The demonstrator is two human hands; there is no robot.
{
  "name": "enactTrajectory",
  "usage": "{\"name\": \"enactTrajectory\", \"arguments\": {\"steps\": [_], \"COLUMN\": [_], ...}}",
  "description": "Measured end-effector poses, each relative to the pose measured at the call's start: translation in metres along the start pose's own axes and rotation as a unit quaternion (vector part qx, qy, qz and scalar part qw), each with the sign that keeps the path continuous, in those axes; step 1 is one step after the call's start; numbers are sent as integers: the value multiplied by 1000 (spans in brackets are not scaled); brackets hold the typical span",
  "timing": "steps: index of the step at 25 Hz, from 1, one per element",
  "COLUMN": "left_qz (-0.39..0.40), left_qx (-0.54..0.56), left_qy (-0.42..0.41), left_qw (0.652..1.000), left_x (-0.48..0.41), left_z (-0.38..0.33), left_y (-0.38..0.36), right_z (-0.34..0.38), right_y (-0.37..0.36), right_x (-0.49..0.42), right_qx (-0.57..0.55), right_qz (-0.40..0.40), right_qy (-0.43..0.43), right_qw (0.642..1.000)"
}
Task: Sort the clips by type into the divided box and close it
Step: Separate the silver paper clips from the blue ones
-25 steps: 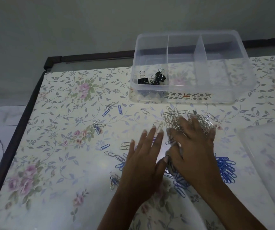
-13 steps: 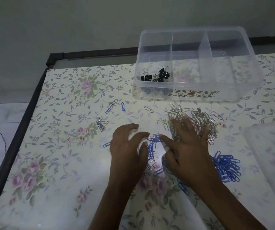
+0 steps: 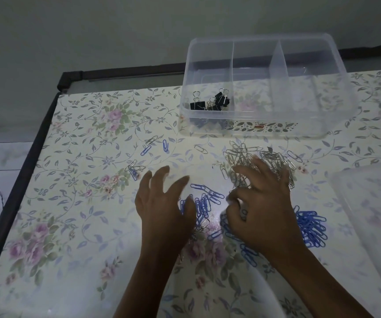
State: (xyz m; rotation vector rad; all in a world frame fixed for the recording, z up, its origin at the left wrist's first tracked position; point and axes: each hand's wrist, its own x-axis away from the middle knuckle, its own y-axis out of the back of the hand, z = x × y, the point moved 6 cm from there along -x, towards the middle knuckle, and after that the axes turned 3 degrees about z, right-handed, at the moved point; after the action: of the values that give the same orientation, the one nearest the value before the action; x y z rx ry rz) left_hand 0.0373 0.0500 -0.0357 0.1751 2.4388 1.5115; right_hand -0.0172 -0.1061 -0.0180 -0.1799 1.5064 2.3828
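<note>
Closely flanking blue clips [image 3: 204, 198], left hand [image 3: 164, 207] and right hand [image 3: 263, 210] both splayed wide, right fingertips [image 3: 256, 159] on silver clips [image 3: 242, 154]

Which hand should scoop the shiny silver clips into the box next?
Probably the right hand: its fingers rest on the silver clips, just in front of the box. The left hand hovers over blue clips, farther from that pile.

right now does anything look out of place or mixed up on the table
Yes. A couple of silver clips lie mixed into the blue clips beside the left hand. A small cluster of stray clips, blue and silver together, sits apart further left. Nothing looks damaged.
</note>
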Motion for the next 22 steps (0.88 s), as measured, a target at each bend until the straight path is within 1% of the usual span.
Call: {"name": "enactTrajectory", "arguments": {"steps": [2,5,7,10,14,17,20,22], "left_qz": [-9,18,22,8,3,6,43,56], "left_qx": [27,55,67,91,91,81,35,30], "left_qy": [-15,-82,-94,-112,-107,-99,-105,-104], "left_qw": [999,995,993,990,990,992,993,992], "left_x": [0,4,5,3,2,2,6,8], "left_z": [-2,-14,-16,-15,-14,-14,-20,-22], "left_y": [-1,-10,-12,-11,-10,-10,-11,-10], "right_z": [1,6,7,9,8,7,9,10], "right_y": [-3,-12,-11,-7,-5,-9,-12,-9], "right_x": [1,2,1,0,-1,0,3,1], "right_qx": [13,37,37,14,-3,-26,-44,-60], "right_qz": [9,28,25,4,-5,19,43,44], "right_qy": [2,27,33,33,39,44,65,75], "right_qw": [1000,999,998,999,999,999,996,994]}}
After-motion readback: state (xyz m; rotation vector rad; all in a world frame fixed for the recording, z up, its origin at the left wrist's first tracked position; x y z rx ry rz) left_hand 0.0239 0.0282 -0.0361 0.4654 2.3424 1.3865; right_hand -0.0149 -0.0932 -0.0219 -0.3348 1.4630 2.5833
